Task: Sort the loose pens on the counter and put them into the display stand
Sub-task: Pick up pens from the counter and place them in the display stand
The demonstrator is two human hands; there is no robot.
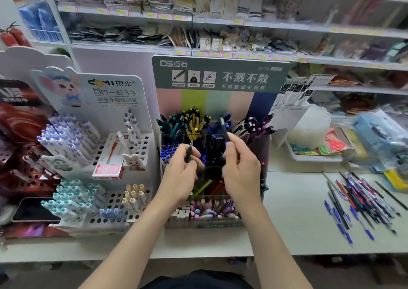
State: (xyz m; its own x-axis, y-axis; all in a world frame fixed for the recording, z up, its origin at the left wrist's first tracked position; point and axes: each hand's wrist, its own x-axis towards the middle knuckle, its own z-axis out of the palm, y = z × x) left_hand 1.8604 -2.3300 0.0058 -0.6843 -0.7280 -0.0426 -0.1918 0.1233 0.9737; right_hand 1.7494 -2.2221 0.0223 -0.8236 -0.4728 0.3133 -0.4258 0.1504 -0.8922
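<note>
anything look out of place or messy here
Yes. A pile of loose pens lies crisscrossed, colours mixed, on the counter right of the display stand. A red-and-white pen box also lies tilted across the holes of the white stand at left, where pens stand upright.

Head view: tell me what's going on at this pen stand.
A person is sorting pens at a shop counter. The left hand pinches a dark pen and the right hand holds another dark pen, both raised over the compartments of the display stand, which is well stocked. A pile of loose pens lies on the counter to the right, not yet put away.
</note>
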